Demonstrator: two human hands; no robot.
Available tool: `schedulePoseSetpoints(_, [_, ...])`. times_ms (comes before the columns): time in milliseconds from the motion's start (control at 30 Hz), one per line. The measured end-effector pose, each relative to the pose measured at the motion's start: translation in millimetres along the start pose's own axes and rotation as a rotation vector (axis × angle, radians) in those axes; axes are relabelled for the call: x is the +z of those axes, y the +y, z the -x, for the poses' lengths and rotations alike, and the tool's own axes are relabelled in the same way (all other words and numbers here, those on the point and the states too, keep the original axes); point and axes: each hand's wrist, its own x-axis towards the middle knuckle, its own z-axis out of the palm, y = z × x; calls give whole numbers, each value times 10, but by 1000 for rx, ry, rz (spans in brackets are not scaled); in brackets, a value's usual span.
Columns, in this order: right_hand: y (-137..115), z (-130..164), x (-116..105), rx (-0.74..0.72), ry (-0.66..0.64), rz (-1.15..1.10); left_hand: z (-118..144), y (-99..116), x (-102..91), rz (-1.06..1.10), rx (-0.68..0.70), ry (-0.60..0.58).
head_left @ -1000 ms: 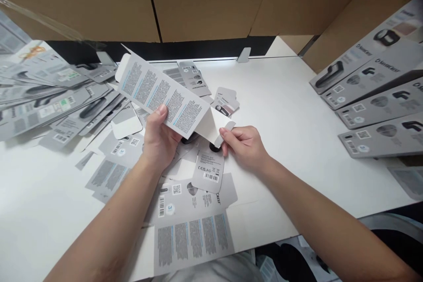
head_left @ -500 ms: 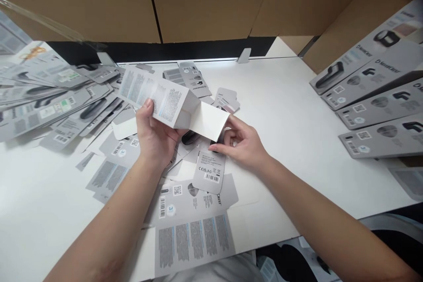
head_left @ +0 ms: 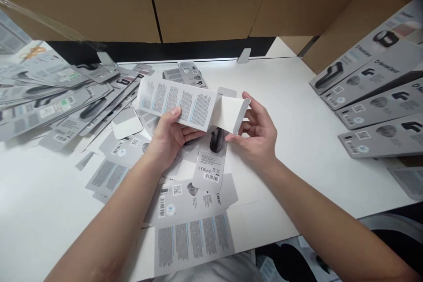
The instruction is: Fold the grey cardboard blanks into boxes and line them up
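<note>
A long grey carton (head_left: 185,105) printed with blocks of small text is held above the white table (head_left: 297,110), lying roughly level. My left hand (head_left: 172,134) grips its printed left half from below, thumb on the front face. My right hand (head_left: 259,130) holds its plain white right end, fingers curled around the open flap. Under the carton lies a small black device (head_left: 216,139) on a grey card with a barcode (head_left: 209,168).
A loose heap of flat grey carton blanks (head_left: 62,97) covers the left of the table. More unfolded blanks (head_left: 191,233) lie near the front edge. Assembled grey boxes (head_left: 373,97) are stacked at the right. Brown cardboard walls (head_left: 205,0) stand behind.
The carton has swung from a tilt toward the left to nearly level and has taken box shape. My right hand rose from the table to grip its white end.
</note>
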Motion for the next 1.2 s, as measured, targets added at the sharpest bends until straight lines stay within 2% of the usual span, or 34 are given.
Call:
schedulePoseSetpoints(167, [-33,-19,14,-81,31,-9,3,-44,-6,-45,-25,-32])
schedulePoseSetpoints(300, [-66,-4,43,-143,-32,-33,11,-107,-24,-105,-43,-52])
schedulePoseSetpoints(400, [-106,14,52,-88,-63,-22,12,-144,-49,-108,-28,-93])
schedulePoseSetpoints(567, [-164,20,56,14,-35,17,20,-130,-47,-97,-29,-116])
schedulePoseSetpoints(733, [-188,22,78,56,-17,41,41,-93,-18,-107,-34,-158])
schedulePoseSetpoints(1067, [-150,49,128,-51,44,63,28,-165,-77,-107,9,-159])
schedulePoseSetpoints(1200, [-148,64,113,-66,7,63,47,-171,-85,-131,13,-125])
